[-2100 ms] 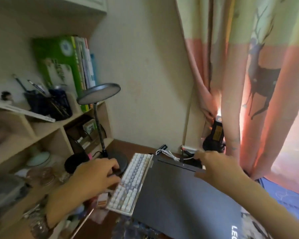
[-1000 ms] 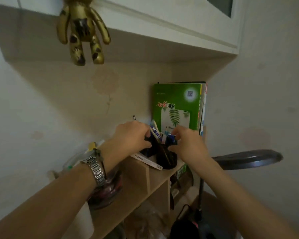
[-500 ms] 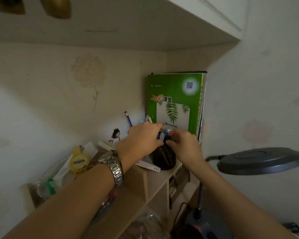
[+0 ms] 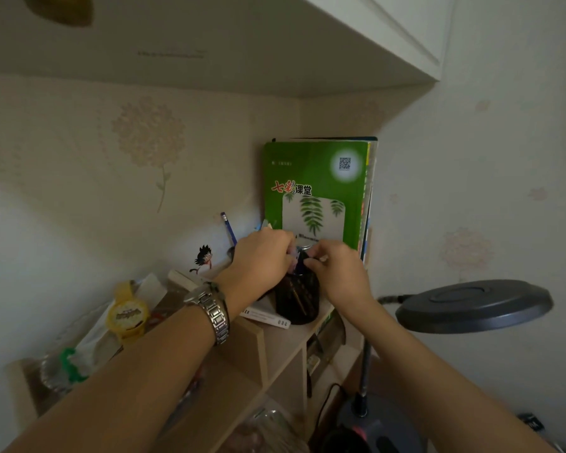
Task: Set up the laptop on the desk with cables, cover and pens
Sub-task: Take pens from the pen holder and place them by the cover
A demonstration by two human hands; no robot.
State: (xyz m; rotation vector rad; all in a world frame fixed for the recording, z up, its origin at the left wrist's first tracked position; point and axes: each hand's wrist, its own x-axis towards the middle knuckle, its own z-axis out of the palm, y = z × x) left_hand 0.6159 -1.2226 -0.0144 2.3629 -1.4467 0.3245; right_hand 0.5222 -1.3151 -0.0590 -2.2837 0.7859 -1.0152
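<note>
A black mesh pen holder [image 4: 297, 302] stands on the top of the wooden shelf unit [image 4: 242, 384], in front of a green book. Both hands meet over its mouth. My left hand [image 4: 258, 261], with a metal watch on the wrist, has its fingers curled around the pens [image 4: 264, 224] that stick up from the holder. My right hand [image 4: 339, 273] pinches the pen tops at the rim. A blue pencil [image 4: 228, 228] rises behind my left hand. What the fingers hold is mostly hidden. The laptop is out of view.
A green book [image 4: 314, 178] leans upright in the corner. A grey desk lamp head [image 4: 474, 304] hangs at the right, its base [image 4: 370, 423] below. A yellow tub [image 4: 128, 317] and clutter fill the shelf's left. A cabinet [image 4: 373, 31] overhangs.
Both hands left the laptop on the desk and rose to the shelf. In the last half second they closed tighter together over the pen holder's top.
</note>
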